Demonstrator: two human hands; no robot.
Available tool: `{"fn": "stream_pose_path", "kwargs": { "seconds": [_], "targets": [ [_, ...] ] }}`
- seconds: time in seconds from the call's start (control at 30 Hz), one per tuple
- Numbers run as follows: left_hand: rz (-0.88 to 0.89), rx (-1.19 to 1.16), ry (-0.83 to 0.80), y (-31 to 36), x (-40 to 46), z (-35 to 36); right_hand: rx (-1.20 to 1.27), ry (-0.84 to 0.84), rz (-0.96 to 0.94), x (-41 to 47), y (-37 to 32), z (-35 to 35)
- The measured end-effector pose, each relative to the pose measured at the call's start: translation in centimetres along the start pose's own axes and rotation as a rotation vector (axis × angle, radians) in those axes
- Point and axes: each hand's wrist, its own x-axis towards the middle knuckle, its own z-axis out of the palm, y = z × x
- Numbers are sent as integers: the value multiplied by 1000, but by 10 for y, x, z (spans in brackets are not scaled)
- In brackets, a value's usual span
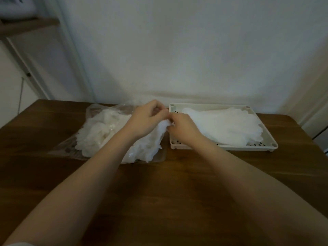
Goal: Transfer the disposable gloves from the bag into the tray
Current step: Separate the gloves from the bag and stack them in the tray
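A white wall (195, 50) fills the upper view, and below it a brown wooden table (159, 192) takes up the lower part. On the table's far left lies a clear bag (99, 110), flattened and open toward the right, with a loose heap of white gloves (99, 132) spread in and over it. Just to the right of the bag, close but apart from it, sits a cream tray (266, 145) with a perforated floor and small corner feet; a flat stack (230, 125) of gloves lies in it, covering most of the floor and reaching its right rim.

Both bare forearms reach in from the bottom and meet over the gap between bag and tray. The left hand (149, 119) has its fingers curled above the heap's right end (whether they actually pinch any film, I cannot tell). The right hand (182, 127), at the tray's left rim, has its fingers curled round a bunched bit of glove (164, 124) that rises from the heap, and the two hands nearly touch there.
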Motion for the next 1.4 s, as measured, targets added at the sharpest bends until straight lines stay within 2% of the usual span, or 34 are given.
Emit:
{"fn": "stream_pose_path", "kwargs": {
  "seconds": [0.17, 0.3, 0.37, 0.43, 0.5, 0.6, 0.7, 0.73, 0.8, 0.97, 1.03, 1.13, 1.2, 1.3, 1.4],
  "targets": [
    [36, 303, -209, -14, -1, 8, 549, 166, 168, -4, 8, -26],
    [-27, 473, -252, -22, 0, 11, 781, 215, 222, -5, 13, -39],
    [-73, 556, -308, -23, 0, 10, 997, 216, 282, -6, 15, -45],
    [-91, 514, -313, -24, 3, 10, 1183, 212, 350, -5, 18, -50],
    [-99, 243, -249, -12, 1, 10, 1285, 191, 367, -8, 22, -53],
    [-173, -334, -190, 20, -1, 10, 1297, 145, 306, -15, 23, -57],
    [-231, -730, -188, 40, 1, 11, 1294, 103, 117, -22, 26, -62],
    [-245, -764, -142, 43, 3, 12, 1283, 92, 64, -23, 28, -64],
    [-219, -676, -41, 43, 7, 13, 1290, 65, 12, -26, 31, -71],
    [-125, -658, -55, 49, 6, 11, 1438, 71, 56, -33, 34, -87],
    [-92, -686, -62, 57, 5, 10, 1270, 41, 99, -33, 34, -88],
    [-55, -720, -109, 70, 2, 10, 918, -108, 99, -35, 35, -94],
    [-39, -724, -121, 76, 1, 9, 842, -144, 74, -39, 32, -99],
    [-41, -778, -64, 83, 0, 5, 916, -101, 59, -45, 31, -106],
    [-28, -808, 7, 86, -1, 1, 1138, -20, 90, -49, 34, -109]
  ]
}}
